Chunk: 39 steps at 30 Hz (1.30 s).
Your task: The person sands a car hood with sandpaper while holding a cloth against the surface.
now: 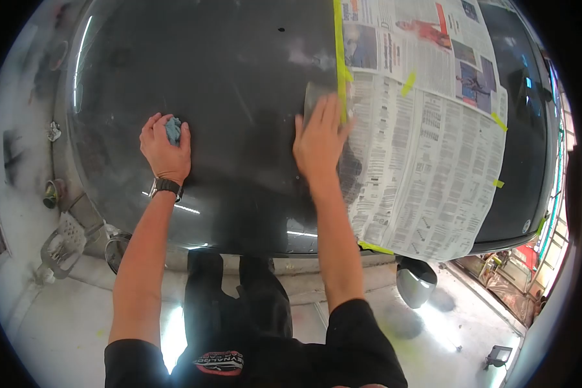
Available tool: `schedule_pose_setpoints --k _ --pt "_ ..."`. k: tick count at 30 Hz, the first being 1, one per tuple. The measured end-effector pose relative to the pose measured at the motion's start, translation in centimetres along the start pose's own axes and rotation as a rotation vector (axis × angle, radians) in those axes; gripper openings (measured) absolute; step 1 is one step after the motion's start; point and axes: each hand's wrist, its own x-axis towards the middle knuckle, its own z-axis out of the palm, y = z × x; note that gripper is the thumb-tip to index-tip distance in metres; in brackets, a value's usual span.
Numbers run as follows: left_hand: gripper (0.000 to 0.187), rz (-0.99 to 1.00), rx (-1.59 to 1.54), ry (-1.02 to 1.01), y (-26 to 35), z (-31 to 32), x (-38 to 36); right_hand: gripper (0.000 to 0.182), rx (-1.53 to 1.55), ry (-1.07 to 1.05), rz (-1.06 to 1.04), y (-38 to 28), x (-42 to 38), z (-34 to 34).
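Note:
A dark grey car hood [239, 84] lies under both hands. My left hand [165, 147] is closed around a crumpled blue-grey cloth [172, 130] and rests on the hood. Farther right, my right hand [320, 139] lies with fingers extended over a thin grey-brown sheet that looks like sandpaper [312, 96], pressing it to the hood. That hand is slightly blurred and hides part of the sheet. Its fingers are close to the yellow masking tape [340, 45] along the edge of the newspaper [427, 155].
Newspaper covers the windshield area, with the dark roof [517, 168] beyond it. A side mirror [417, 282] juts out at lower right. A floor lamp [498, 355] stands at the right. A plastic chair [64, 242] and a small pot [53, 193] are at the left.

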Motion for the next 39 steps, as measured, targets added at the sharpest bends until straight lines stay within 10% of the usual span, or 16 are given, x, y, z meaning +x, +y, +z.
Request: schedule_pose_setpoints --k 3,8,15,20,32,39 --pt "0.039 0.006 0.018 0.016 0.3 0.0 -0.1 0.071 -0.041 -0.034 0.015 -1.1 -4.6 -0.8" --pt "0.040 0.004 -0.005 0.005 0.1 0.0 -0.1 0.076 0.101 0.121 -0.028 0.0 9.3 2.8" --pt "0.040 0.000 0.023 0.000 0.5 -0.1 0.0 0.073 -0.071 0.050 0.016 -0.9 -1.0 1.1" --pt "0.040 0.026 0.016 0.000 0.2 -0.1 0.0 0.074 0.081 0.218 -0.034 -0.3 12.9 4.3" --pt "0.040 0.135 0.035 0.032 -0.8 0.6 0.0 0.081 0.075 -0.362 0.260 -1.8 -19.0 -5.6" --pt "0.041 0.157 0.039 0.040 -1.0 0.8 0.1 0.079 0.277 -0.216 0.249 -0.6 -18.4 -4.7"
